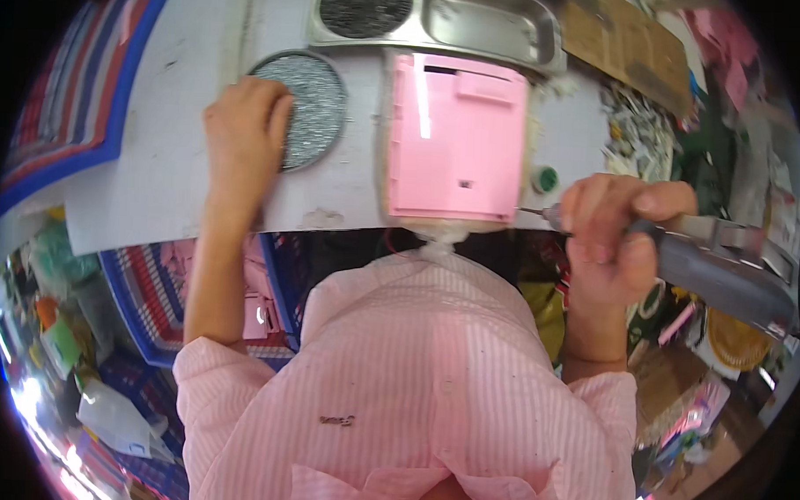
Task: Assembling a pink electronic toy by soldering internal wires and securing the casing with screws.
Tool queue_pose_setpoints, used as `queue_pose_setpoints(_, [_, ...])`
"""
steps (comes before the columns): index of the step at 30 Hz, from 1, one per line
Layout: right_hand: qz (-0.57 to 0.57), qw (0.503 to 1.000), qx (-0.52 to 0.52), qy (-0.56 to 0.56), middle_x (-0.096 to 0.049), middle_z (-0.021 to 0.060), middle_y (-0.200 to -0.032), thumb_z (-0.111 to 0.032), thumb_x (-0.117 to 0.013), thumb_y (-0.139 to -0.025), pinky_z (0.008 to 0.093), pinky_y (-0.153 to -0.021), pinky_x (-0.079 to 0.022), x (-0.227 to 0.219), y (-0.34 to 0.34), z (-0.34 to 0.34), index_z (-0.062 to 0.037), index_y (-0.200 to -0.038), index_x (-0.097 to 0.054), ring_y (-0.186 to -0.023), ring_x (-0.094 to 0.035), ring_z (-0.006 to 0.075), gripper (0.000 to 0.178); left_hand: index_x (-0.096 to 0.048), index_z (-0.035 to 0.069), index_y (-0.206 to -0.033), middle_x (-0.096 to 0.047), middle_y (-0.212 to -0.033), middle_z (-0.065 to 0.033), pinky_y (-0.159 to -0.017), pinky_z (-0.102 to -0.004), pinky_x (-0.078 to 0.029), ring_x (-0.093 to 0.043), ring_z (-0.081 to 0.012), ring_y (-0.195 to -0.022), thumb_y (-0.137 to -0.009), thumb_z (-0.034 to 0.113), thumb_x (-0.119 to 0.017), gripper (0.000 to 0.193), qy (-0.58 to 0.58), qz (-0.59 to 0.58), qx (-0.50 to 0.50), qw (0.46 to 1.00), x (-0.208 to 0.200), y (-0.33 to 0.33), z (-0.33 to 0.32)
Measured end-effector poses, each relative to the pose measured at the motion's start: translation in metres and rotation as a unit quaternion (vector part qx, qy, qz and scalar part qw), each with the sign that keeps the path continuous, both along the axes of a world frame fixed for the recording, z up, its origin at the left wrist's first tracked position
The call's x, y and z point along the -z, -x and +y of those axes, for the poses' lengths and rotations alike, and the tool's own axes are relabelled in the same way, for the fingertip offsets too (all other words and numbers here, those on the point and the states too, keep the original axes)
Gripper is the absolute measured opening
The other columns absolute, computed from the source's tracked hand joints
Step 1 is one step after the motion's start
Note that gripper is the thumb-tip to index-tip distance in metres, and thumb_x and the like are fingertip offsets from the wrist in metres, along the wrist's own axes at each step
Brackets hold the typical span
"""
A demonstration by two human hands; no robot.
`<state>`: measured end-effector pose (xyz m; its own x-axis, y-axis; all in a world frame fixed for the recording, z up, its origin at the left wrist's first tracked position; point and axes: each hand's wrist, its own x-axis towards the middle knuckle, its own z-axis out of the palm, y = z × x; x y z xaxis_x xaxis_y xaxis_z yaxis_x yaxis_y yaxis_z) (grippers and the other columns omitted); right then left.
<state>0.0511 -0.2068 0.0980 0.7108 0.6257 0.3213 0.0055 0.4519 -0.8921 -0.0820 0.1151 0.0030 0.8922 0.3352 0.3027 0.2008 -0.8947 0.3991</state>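
My left hand (pixel 246 126) is at the left rim of a round dish (pixel 341 116) full of small silvery metal pieces (pixel 313 101), probably screws. Its fingers are curled down into the pile, and the tips are hidden. In front of me a pink plastic panel (pixel 456 146) lies flat near the table's front edge, with a slot and a raised block along its far end. My right hand (pixel 608 218) grips a dark grey power screwdriver (pixel 725 270) near its front end. The thin bit points left, close beside the panel's near right corner; contact there cannot be made out.
Behind the panel stands a steel tray (pixel 491 28) with two compartments, the left one holding dark small pieces. A green round cap (pixel 545 177) sits right of the panel. Scrap bits (pixel 637 135) and cardboard (pixel 632 46) lie at right; a blue basket (pixel 133 316) with pink parts stands below left.
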Motion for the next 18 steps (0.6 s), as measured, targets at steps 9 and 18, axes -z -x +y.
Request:
queue_pose_setpoints(9, [-0.049, 0.998, -0.029, -0.041, -0.054, 0.0054, -0.069, -0.003, -0.066, -0.092, 0.0341, -0.058, -0.048, 0.028, 0.007, -0.013, -0.0045, -0.112, -0.045, -0.058, -0.049, 0.0140, 0.029, -0.068, 0.009, -0.099, -0.066, -0.099, -0.0057, -0.086, -0.0433, -0.042, -0.061, -0.0243, -0.097, -0.096, 0.022, -0.063, 0.015, -0.120, 0.001, -0.050, 0.991, -0.005, -0.020, -0.008])
queue_pose_setpoints(18, [-0.141, 0.987, -0.064, 0.032, -0.053, 0.0065, -0.066, -0.001, -0.067, -0.089, 0.0323, -0.055, -0.046, 0.038, 0.008, -0.010, -0.0053, -0.109, -0.047, -0.055, -0.050, 0.0156, 0.029, -0.065, 0.005, -0.095, -0.065, -0.087, -0.0099, -0.066, -0.0373, -0.052, -0.063, -0.0277, -0.076, -0.086, 0.010, -0.071, 0.012, 0.252, -0.018, 0.171, 0.952, -0.046, -0.008, -0.109])
